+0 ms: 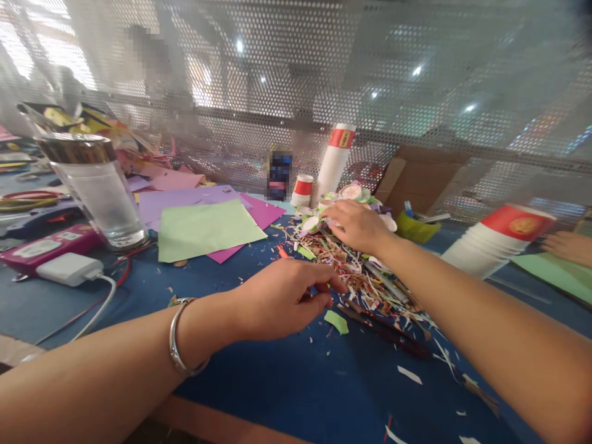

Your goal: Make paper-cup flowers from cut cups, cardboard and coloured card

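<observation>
My left hand (296,299) hovers low over the blue table in front of the scrap pile. Its fingers are loosely curled, the thumb lies apart from the forefinger, and nothing shows between them. My right hand (358,225) reaches farther out, palm down, its fingers stretched over a heap of round cup bottoms with bits of coloured paper (311,224). Whether its fingertips touch a piece is hidden. Between my arms lies a pile of thin paper shreds (351,271). A small green paper scrap (337,322) sits just below my left fingertips.
Green paper (208,229) and purple paper (185,203) lie left. A glass water bottle (99,197), a pink power strip (55,246) and a white charger (69,269) stand beyond. Paper cup stacks (333,163) (499,240) flank the heap. Another person's hand (571,246) is far right.
</observation>
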Tool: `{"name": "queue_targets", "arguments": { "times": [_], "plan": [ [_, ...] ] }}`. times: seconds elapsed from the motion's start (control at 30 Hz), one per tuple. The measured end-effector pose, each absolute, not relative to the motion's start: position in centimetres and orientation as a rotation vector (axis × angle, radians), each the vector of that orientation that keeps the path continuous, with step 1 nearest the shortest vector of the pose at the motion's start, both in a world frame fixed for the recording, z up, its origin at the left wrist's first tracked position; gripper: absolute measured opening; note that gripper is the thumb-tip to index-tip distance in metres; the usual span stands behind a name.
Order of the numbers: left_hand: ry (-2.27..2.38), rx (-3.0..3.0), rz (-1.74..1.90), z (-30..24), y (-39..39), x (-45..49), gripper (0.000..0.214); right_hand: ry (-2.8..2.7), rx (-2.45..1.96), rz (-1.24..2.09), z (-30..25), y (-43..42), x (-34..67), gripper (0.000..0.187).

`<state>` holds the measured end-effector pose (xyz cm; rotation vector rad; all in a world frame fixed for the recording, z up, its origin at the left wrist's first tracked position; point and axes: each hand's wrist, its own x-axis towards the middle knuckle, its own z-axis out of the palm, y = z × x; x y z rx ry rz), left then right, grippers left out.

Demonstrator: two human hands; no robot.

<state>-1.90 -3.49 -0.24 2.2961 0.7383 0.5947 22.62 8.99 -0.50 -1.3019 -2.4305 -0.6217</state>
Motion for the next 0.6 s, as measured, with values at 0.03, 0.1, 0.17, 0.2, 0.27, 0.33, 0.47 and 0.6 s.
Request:
{"name": "queue_targets", "arguments": {
  "times": [0.03,0.1,0.17,0.2,0.27,0.33,0.47,0.6],
  "plan": [
    [0.741,2.297,0.595,-0.2,-3.5,-1.9,0.031,-2.473,-1.269,-0.612,-0.8,9.0,21.9,0.027],
    [0.747,2.303,0.601,-0.2,-3.5,-1.9,0.031,-2.517,-1.238,-0.587,-1.2,9.3,20.8,0.024],
    [0.746,2.306,0.614,-0.2,-3.5,-1.9,0.03,-2.51,-1.241,-0.555,-1.2,9.5,20.3,0.021],
    [0.737,2.308,0.621,-0.2,-3.5,-1.9,0.031,-2.488,-1.248,-0.536,-1.1,9.6,20.2,0.019],
    [0.721,2.318,0.626,-0.3,-3.5,-2.0,0.031,-2.408,-1.271,-0.482,-0.5,9.8,20.4,0.013],
    [0.709,2.336,0.624,-0.3,-3.5,-2.0,0.031,-2.282,-1.31,-0.401,0.3,9.8,21.1,0.009],
    [0.686,2.345,0.621,-0.4,-3.6,-2.1,0.032,-1.943,-1.476,-0.135,2.0,9.9,23.7,0.015],
    [0.677,2.334,0.599,-0.2,-3.8,-2.1,0.033,-1.582,-1.679,0.203,2.2,9.7,27.3,0.029]
  ]
}}
